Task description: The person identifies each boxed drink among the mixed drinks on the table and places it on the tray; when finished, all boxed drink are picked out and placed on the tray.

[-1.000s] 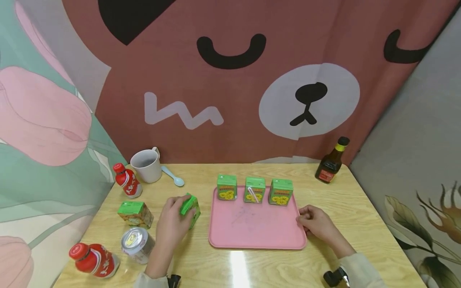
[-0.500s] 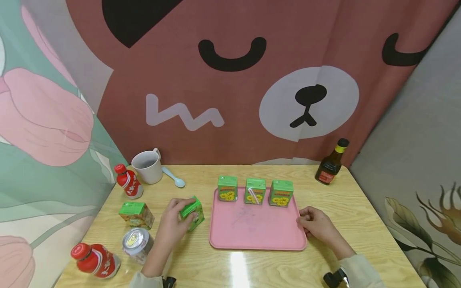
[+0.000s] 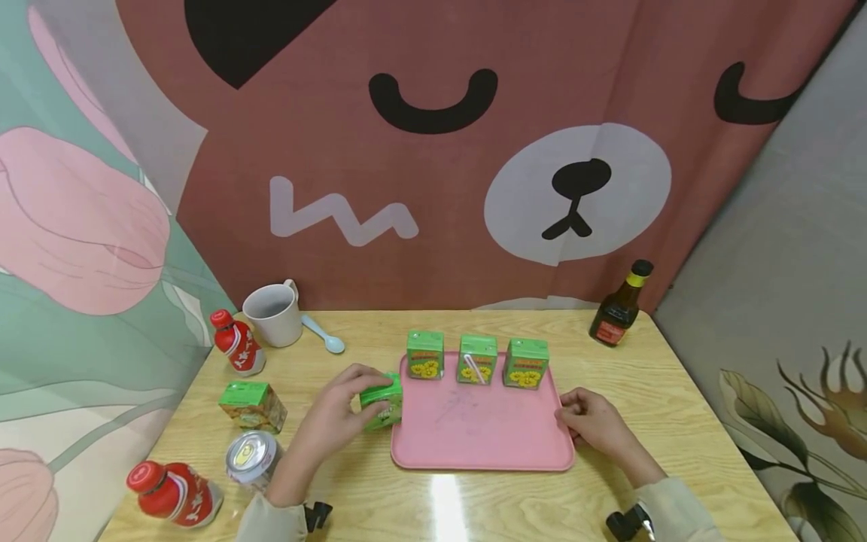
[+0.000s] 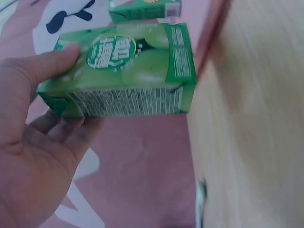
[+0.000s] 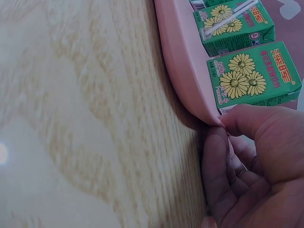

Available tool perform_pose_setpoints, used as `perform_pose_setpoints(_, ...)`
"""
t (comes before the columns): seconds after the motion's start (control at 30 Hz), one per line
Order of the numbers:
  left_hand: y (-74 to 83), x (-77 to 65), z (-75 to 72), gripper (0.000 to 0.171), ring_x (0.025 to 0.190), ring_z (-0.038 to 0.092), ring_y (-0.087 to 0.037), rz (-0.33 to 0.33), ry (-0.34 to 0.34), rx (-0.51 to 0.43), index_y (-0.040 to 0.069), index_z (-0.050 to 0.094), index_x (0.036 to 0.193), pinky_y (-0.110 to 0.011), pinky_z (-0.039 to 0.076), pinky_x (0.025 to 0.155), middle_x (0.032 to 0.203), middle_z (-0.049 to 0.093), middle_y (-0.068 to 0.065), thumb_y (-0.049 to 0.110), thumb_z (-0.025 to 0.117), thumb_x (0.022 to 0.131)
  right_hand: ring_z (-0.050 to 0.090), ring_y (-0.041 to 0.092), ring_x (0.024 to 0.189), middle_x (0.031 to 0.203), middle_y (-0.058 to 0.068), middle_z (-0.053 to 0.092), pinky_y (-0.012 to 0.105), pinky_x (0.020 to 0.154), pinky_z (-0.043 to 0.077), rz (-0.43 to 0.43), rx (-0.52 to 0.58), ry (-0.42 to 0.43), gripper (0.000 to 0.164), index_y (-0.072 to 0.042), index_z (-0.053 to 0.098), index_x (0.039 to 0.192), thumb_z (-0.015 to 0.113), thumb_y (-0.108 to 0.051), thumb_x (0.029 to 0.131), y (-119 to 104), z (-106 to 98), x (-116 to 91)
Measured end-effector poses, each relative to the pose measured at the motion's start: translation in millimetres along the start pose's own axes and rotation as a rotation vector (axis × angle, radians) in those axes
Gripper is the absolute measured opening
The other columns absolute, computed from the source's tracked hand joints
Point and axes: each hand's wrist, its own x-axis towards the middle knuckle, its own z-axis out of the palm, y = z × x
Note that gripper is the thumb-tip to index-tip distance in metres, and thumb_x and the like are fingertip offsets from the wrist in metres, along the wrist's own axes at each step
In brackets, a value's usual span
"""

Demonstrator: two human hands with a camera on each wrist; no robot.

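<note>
My left hand [image 3: 342, 414] grips a green juice box [image 4: 128, 66] between thumb and fingers, beside the left edge of a pink tray [image 3: 481, 436]. In the left wrist view its barcode side faces the camera. On the right, my right hand [image 3: 596, 421] pinches the tray's rim [image 5: 209, 116] between thumb and index finger. Along the tray's far side stand three green drink boxes with yellow flowers: a left one [image 3: 425, 355], a middle one [image 3: 477, 360] with a straw on its front, and a right one [image 5: 254, 76].
At the left stand a brown-and-green drink box [image 3: 254, 406], a silver can [image 3: 252, 455], a near red bottle [image 3: 177, 493] and a far red bottle [image 3: 238, 342]. Behind them are a white mug [image 3: 274, 316] and a light blue spoon [image 3: 323, 334]. A dark sauce bottle [image 3: 615, 309] stands back right.
My left hand has carried the green juice box rightward to the tray's left edge, turning it so its front faces more toward me. My right hand stays at the tray's rim.
</note>
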Motion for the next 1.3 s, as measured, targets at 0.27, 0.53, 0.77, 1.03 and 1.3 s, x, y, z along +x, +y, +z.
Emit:
perform_pose_setpoints(0.27,12.5,26.4,15.3,0.034,0.115,0.059,-0.014,0.089,-0.145,-0.116,0.022,0.074,0.12,-0.033,0.052,0.09,0.116,0.061,0.015,0.016,0.082,0.088,0.064,0.021,0.07,0.088,0.008,0.064,0.038,0.057,0.056,-0.002,-0.013,0.005,0.029,0.005,0.058,0.117,0.07,-0.011,0.095,0,-1,0)
perform_pose_setpoints(0.53,3.4,49.9,38.0,0.032,0.114,0.058,-0.008,0.059,-0.224,-0.163,0.023,0.074,0.119,-0.034,0.048,0.099,0.119,0.061,0.017,0.014,0.082,0.088,0.063,0.021,0.07,0.089,0.009,0.064,0.036,0.057,0.056,0.018,-0.016,0.004,0.028,0.004,0.059,0.117,0.069,-0.01,0.095,1,2,0)
perform_pose_setpoints(0.77,-1.4,57.4,43.5,0.031,0.116,0.059,-0.013,0.051,-0.235,-0.161,0.02,0.075,0.118,-0.038,0.047,0.102,0.12,0.062,0.012,0.013,0.082,0.088,0.063,0.021,0.07,0.088,0.009,0.063,0.036,0.057,0.056,0.017,-0.025,0.015,0.027,0.004,0.06,0.115,0.069,-0.009,0.094,0,2,2)
perform_pose_setpoints(1.03,-6.7,56.9,45.4,0.032,0.115,0.059,-0.014,0.036,-0.269,-0.191,0.02,0.075,0.119,-0.038,0.049,0.098,0.12,0.062,0.01,0.01,0.081,0.089,0.063,0.021,0.069,0.087,0.008,0.063,0.037,0.057,0.056,0.017,-0.022,0.002,0.027,0.005,0.058,0.116,0.069,-0.01,0.096,-4,1,2)
perform_pose_setpoints(1.3,-11.4,54.8,47.9,0.032,0.118,0.057,-0.016,0.002,-0.299,-0.24,0.022,0.073,0.121,-0.041,0.047,0.102,0.122,0.062,0.009,0.012,0.079,0.09,0.063,0.021,0.07,0.088,0.008,0.064,0.037,0.057,0.056,0.006,-0.024,0.001,0.028,0.006,0.058,0.117,0.069,-0.01,0.096,-2,-1,0)
